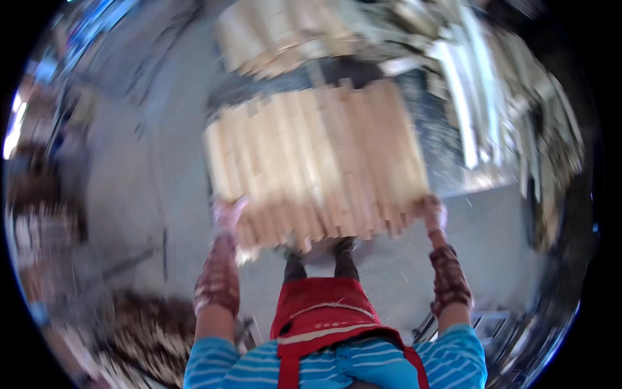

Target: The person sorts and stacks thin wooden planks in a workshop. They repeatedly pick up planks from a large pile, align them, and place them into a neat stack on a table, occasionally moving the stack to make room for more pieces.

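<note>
Though uneven-ended, wooden strips (317, 165) (slender)

No legible txt, marks (330, 325) on apron (327, 293) v. blurry

The person's left hand (230, 214) and right hand (435, 214) are at the near corners of a broad row of wooden strips (311, 162), laid side by side with uneven ends (motion blur hides the exact grip). Beyond it sits another stack of wood (278, 35); paler strips (463, 97) lie jumbled to the right. A red apron (330, 305) covers a blue striped shirt (223, 363) above the grey floor (149, 194).
</note>
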Tool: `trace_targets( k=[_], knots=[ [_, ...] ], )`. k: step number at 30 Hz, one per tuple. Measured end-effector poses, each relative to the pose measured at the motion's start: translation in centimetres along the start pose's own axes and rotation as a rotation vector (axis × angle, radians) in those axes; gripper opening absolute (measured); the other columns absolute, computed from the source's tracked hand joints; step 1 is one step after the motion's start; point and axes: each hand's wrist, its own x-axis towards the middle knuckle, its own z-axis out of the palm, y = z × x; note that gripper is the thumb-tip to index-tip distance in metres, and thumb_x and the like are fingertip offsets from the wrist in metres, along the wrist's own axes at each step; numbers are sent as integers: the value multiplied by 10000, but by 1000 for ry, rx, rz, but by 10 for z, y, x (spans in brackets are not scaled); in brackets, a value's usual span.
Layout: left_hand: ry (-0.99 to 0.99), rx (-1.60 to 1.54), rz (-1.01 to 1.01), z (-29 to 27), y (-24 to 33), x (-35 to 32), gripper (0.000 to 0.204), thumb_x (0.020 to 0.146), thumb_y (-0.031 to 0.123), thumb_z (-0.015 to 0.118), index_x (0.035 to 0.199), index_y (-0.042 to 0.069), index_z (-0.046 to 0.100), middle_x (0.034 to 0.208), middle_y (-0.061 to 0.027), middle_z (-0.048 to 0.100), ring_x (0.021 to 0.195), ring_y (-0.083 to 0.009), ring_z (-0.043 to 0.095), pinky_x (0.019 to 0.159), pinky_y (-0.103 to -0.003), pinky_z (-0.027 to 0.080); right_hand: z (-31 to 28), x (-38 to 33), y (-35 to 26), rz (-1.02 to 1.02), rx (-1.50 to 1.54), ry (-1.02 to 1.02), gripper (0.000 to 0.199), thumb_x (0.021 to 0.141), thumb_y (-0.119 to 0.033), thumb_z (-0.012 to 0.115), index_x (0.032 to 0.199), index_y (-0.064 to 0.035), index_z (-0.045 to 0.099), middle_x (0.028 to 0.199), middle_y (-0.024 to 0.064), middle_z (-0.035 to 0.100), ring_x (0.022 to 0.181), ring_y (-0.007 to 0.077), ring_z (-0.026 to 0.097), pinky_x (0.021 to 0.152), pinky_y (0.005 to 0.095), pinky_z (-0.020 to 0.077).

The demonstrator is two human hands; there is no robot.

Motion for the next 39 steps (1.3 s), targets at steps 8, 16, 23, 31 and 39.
trace_targets(
  k=[8, 16, 23, 31, 39],
  knots=[
    [297, 676, 180, 15, 27, -41, 874, 818, 370, 772, 1481, -7, 343, 1459, -299, 457, 1341, -465, 469, 1112, -523, 422, 29, -35, -74, -405, -364, 204, 337, 891, -275, 633, 1198, -146, 680, 1200, 135, 665, 1056, 365, 655, 899, 451, 545],
    [-171, 434, 885, 235, 154, -161, 722, 791, 144, 746, 1437, 20, 450, 1450, -282, 476, 1333, -444, 472, 1143, -456, 387, -178, -161, -250, -923, 363, -55, 230, 962, -247, 661, 913, -23, 669, 847, 136, 656, 807, 351, 655, 693, 427, 533],
    [-626, 925, 1252, 424, 270, -226, 643, 932, 544, 537, 1450, 162, 549, 1513, -212, 488, 1461, -376, 363, 1186, -477, 301, -372, -245, -301, -1508, 93, 250, 192, 872, -213, 686, 786, -58, 612, 837, 95, 635, 736, 306, 634, 624, 426, 505],
    [-940, 1506, 1389, 505, 249, -154, 592, 944, 505, 504, 1360, 97, 610, 1308, -228, 631, 1199, -382, 599, 1097, -513, 379, -407, -226, -282, -1507, 373, 257, 246, 877, -300, 684, 842, -58, 659, 917, 136, 676, 825, 306, 667, 701, 446, 542],
    [-929, 1357, 1483, 559, 256, -87, 463, 907, 429, 584, 1032, 5, 724, 1090, -265, 701, 1020, -401, 682, 873, -517, 521, -436, -103, -274, -1622, 597, 260, 285, 780, -353, 710, 846, -77, 688, 924, 168, 690, 860, 316, 677, 704, 454, 557]
  ],
)
